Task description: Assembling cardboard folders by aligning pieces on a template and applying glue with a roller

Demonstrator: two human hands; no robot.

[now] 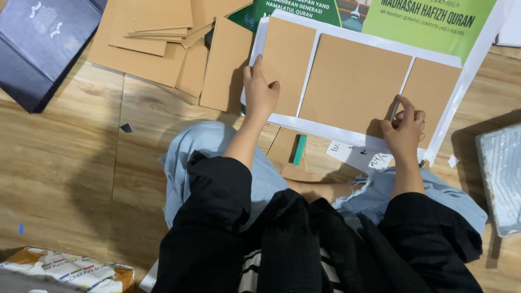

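Far left, a dark blue folded cover (38, 49) lies on the wooden floor (70, 163), its far edge cut off by the frame, and a loose heap of brown cards (157, 43) sits just right of it. My left hand (259, 89) lies flat, fingers spread, pressing the left brown panel (287, 59) onto the white sheet (347, 130); nothing is clasped there. If that palm slides, I judge the panel drifts and the narrow white gap to the middle panel (353, 81) goes crooked. Next, my right hand (404, 127), its grip closed on a thin pen-like tool (395, 111), rests at the lower edge of the right panel (431, 92). A slip here could run the tip across the board or nudge it off line. Which tool it is I cannot make out; my fingers hide most of it. A teal strip (299, 150) pokes out under the sheet, half covered. At the far right, a silvery tray (502, 179) runs out of view.
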